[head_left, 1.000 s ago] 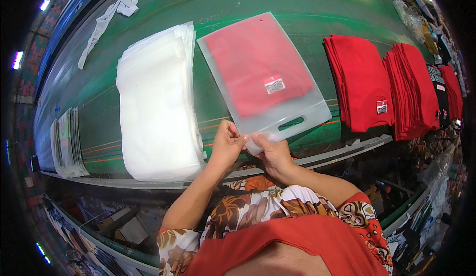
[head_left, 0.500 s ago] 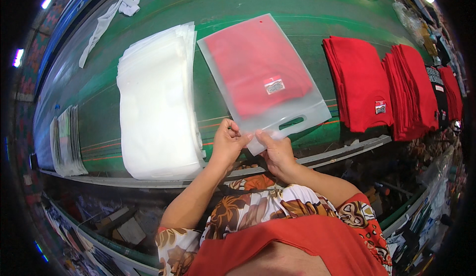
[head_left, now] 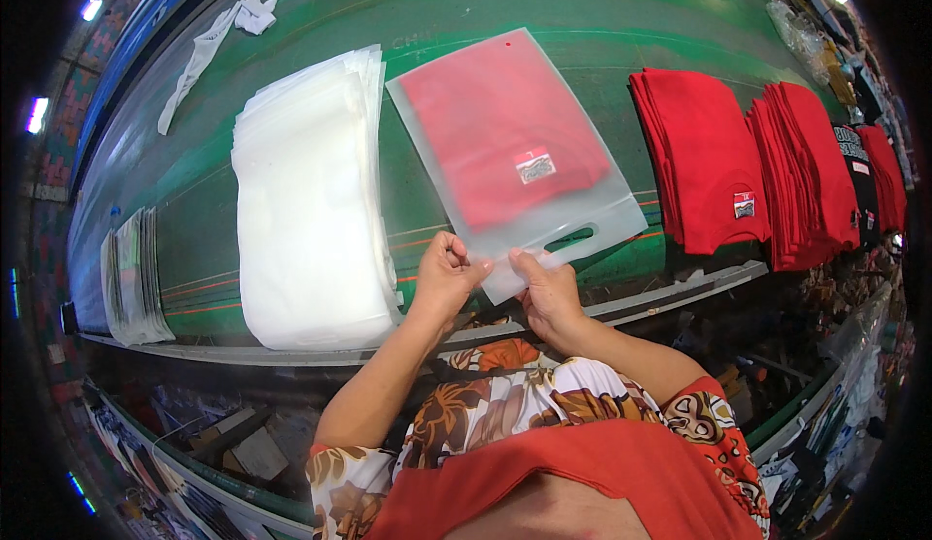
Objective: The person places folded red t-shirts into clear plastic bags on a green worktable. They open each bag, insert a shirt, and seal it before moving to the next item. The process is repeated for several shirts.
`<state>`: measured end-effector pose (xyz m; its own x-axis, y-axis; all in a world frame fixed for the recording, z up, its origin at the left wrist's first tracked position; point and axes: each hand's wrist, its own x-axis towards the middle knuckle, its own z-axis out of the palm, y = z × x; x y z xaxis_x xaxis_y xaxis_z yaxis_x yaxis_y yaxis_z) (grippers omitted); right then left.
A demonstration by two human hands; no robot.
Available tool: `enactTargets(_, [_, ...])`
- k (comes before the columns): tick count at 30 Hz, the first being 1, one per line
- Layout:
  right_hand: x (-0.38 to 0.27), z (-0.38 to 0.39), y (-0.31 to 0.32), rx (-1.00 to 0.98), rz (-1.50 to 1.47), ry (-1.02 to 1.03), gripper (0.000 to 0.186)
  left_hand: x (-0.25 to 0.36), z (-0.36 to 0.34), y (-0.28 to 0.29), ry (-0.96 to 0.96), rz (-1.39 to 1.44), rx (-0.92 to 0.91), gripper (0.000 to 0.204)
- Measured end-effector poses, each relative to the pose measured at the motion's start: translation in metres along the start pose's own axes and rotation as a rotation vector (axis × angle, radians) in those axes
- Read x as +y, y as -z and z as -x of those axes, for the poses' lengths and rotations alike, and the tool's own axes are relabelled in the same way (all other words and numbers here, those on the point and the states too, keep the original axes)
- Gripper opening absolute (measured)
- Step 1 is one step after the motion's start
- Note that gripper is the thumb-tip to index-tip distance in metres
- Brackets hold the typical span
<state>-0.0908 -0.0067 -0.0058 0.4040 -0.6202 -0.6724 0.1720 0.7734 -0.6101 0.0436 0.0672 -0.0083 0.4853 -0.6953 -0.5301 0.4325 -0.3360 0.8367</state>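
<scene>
A clear frosted plastic bag with a cut-out handle lies on the green table, with a folded red garment inside it. My left hand and my right hand both pinch the bag's near open edge, close together at the table's front edge. Left of the bag sits a thick stack of empty frosted bags.
Stacks of folded red garments lie to the right, with more red and dark ones beyond. A small pile of flat packets sits far left. White scraps lie at the back left. Clutter sits under the table.
My hands have stayed on the bag's near edge; the fingers have shifted slightly along it. The bag and stacks have not moved.
</scene>
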Motion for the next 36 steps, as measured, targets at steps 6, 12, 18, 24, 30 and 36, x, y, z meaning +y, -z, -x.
enactTargets(6, [0.0, 0.0, 0.0, -0.006, 0.015, 0.013, 0.014, -0.001, 0.0, -0.006, -0.017, 0.021, 0.047, 0.044])
enactTargets(12, [-0.005, 0.003, -0.002, -0.018, 0.017, -0.006, 0.014, 0.004, 0.0, -0.025, 0.023, 0.143, 0.057, 0.05])
enactTargets(18, [-0.005, 0.002, 0.001, 0.005, -0.005, 0.033, 0.014, 0.003, -0.002, -0.029, 0.021, 0.175, 0.072, 0.05])
enactTargets(24, [-0.012, 0.0, 0.003, 0.038, 0.035, 0.038, 0.016, -0.005, -0.005, -0.026, -0.011, 0.111, 0.055, 0.045])
enactTargets(30, [-0.015, 0.0, -0.001, 0.042, -0.001, 0.023, 0.017, -0.006, -0.009, -0.023, 0.0, 0.081, -0.015, 0.028])
enactTargets(36, [-0.015, -0.001, 0.004, 0.051, 0.035, 0.009, 0.013, -0.013, -0.01, -0.026, -0.057, 0.037, 0.052, 0.026])
